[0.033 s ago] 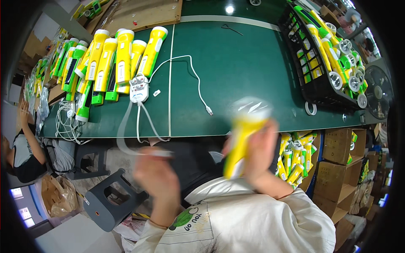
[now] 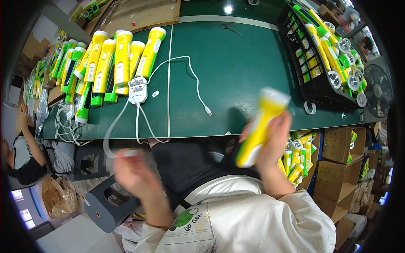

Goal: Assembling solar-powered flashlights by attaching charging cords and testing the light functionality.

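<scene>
A yellow and green flashlight (image 2: 261, 130) with a white head is gripped in my right hand (image 2: 276, 137), held tilted above the table's near edge. My left hand (image 2: 137, 173), smeared by motion, is closed on the end of a white charging cable (image 2: 113, 126), away from the flashlight. The cable loops from a white multi-socket adapter (image 2: 137, 89) on the table. Behind the adapter lies a pile of similar flashlights (image 2: 122, 55). Beside it are a small white piece (image 2: 156, 93) and a second cable with a white plug (image 2: 208, 111).
A black basket (image 2: 314, 78) full of flashlights stands at the right of the green table (image 2: 219, 71). A white ring (image 2: 310, 108) lies by it. Below are cardboard boxes (image 2: 331, 181) and more flashlights. A grey stool (image 2: 103, 211) and another person's arm (image 2: 31, 135) are at left.
My left hand has moved left with the cable end. My right hand has shifted right with the flashlight, whose head now shows more sharply.
</scene>
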The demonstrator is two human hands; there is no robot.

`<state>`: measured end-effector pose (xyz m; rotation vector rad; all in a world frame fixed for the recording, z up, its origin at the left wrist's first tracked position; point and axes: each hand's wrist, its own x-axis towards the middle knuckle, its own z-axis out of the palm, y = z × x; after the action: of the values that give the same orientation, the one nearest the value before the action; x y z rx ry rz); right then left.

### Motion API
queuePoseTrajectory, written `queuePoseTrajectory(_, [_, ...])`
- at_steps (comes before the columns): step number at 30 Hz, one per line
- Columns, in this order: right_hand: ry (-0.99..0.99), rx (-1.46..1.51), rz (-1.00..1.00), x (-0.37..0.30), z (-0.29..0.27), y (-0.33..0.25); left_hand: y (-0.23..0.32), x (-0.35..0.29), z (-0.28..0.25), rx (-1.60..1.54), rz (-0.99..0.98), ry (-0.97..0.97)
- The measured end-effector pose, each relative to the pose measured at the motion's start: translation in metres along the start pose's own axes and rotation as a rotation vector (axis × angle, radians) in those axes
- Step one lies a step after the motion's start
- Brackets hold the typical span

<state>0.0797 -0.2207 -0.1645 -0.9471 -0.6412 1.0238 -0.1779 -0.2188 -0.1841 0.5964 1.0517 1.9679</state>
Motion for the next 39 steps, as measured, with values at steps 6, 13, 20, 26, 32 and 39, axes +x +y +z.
queuePoseTrajectory(6, [-0.144,0.567,0.433,0.027,-0.049,-0.039,-0.02,0.009,-0.048,0.493,-0.117,-0.138])
queuePoseTrajectory(13, [-0.343,0.621,0.571,0.009,-0.031,-0.025,-0.085,0.016,-0.111,0.608,0.043,0.22])
queuePoseTrajectory(20, [-0.337,0.63,0.596,0.004,-0.024,-0.014,-0.096,0.013,-0.078,0.481,-0.12,-0.17])
queuePoseTrajectory(26, [-0.37,0.603,0.796,-0.003,-0.02,0.004,-0.09,-0.002,-0.048,0.546,-0.363,-0.24])
queuePoseTrajectory(32, [-0.424,0.915,0.948,-0.009,-0.018,0.019,-0.037,-0.036,0.009,0.212,-0.663,-0.41])
queuePoseTrajectory(39, [-0.411,0.743,0.829,-0.017,-0.009,0.023,-0.019,-0.048,0.061,0.046,-0.542,-0.447])
